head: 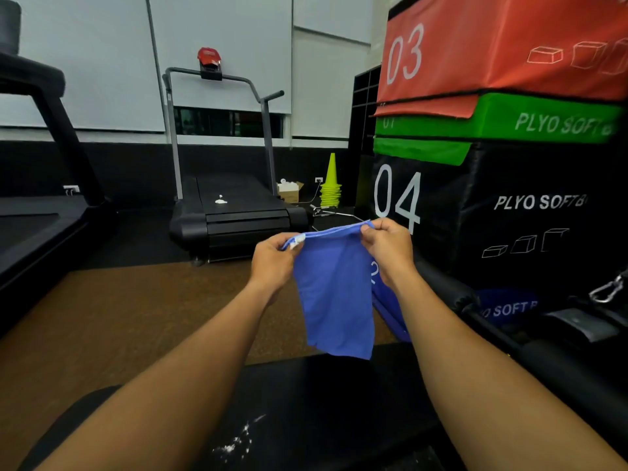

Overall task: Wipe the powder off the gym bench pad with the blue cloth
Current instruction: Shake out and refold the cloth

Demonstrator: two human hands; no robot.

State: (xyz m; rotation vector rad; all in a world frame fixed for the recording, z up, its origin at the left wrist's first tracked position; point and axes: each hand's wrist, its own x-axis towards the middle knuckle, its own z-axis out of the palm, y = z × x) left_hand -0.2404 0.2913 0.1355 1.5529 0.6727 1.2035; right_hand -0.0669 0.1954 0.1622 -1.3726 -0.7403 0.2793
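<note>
Both hands raised in front of the chest, holding the blue cloth point(334, 294) up by its top edge. Left hand point(272, 263) pinches the upper left corner between thumb and fingers point(295, 245), by a small white tag. Right hand point(387, 248) pinches the upper right corner the same way. Cloth hangs slack between them, a second fold trailing behind the right wrist. It is well above the gym bench pad point(339, 402) and touches nothing.

Powder point(238, 440): white scatter on the black pad, low in view between the forearms, apparently untouched.

Step in hand, as I judge it: spreading or refolding the cloth to make a wiping face. Wiping itself not yet begun.

Next move calls for gathering the cloth into one hand, lowering it flat onto the pad beside the powder, then sweeping across with steady pressure. A loose trailing edge could flick the powder about rather than lift it.

Surroundings: treadmill point(231, 212) ahead, stacked plyo boxes point(509, 198) at right.
</note>
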